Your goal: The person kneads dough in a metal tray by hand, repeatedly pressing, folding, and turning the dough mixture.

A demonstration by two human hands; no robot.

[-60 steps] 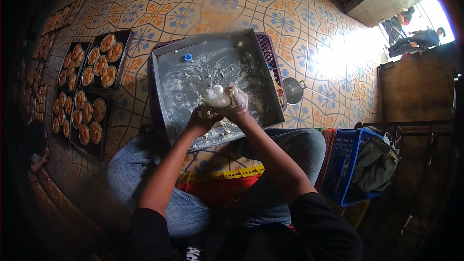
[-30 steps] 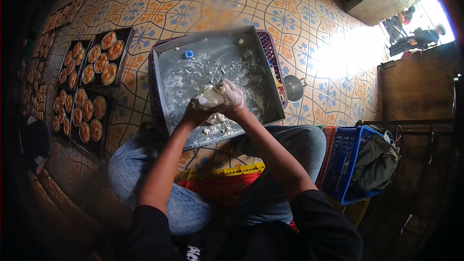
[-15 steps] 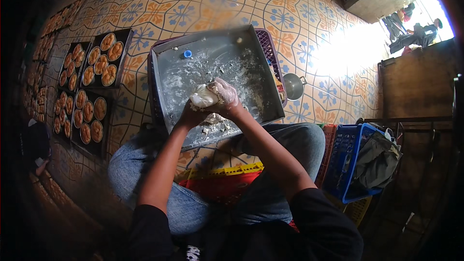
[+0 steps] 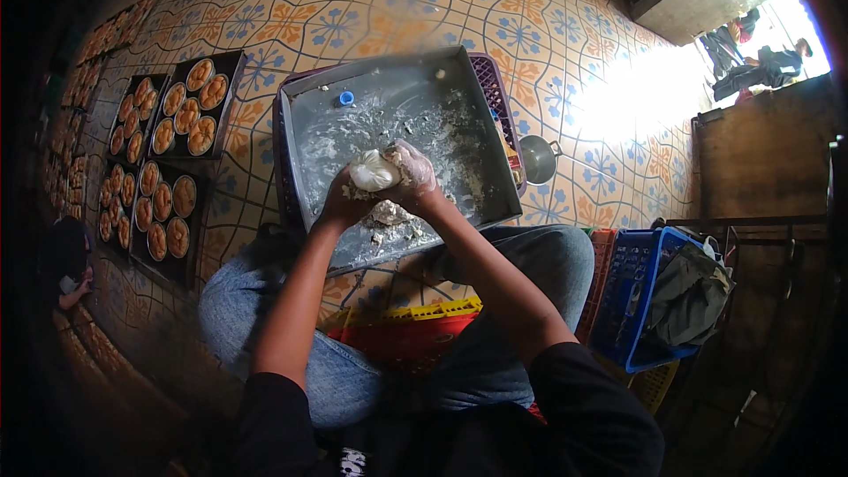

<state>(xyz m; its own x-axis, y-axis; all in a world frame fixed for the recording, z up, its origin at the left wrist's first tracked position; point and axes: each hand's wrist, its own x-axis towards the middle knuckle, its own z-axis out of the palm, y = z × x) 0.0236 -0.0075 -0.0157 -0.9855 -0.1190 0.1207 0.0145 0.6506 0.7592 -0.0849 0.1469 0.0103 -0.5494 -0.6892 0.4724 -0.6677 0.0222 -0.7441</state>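
Observation:
Over a large square metal tray (image 4: 300,137), my two hands come together around a smooth, shiny white bundle (image 4: 371,171) that looks like a filled plastic bag. My left hand (image 4: 338,200) grips it from the left and below. My right hand (image 4: 413,181), coated with white, floury paste, is curled against its right side; its fingertips are partly hidden. Beneath the hands lies a crumbly white heap (image 4: 389,214), perhaps flour or dough. White smears and dark crumbs spread over the tray floor. A blue cap (image 4: 346,98) lies toward the tray's far left.
The tray rests on a purple plastic crate (image 4: 490,79). A metal pot (image 4: 538,160) stands right of it. Black baking trays (image 4: 223,106) with round filled tins lie at left. A blue crate (image 4: 618,300) holds dark cloth at right. Another person (image 4: 72,256) is at far left.
My hands have tilted slightly, and the bundle now shows rounder, a little right of where it was. More of the white heap is visible below. The person at far left has shifted.

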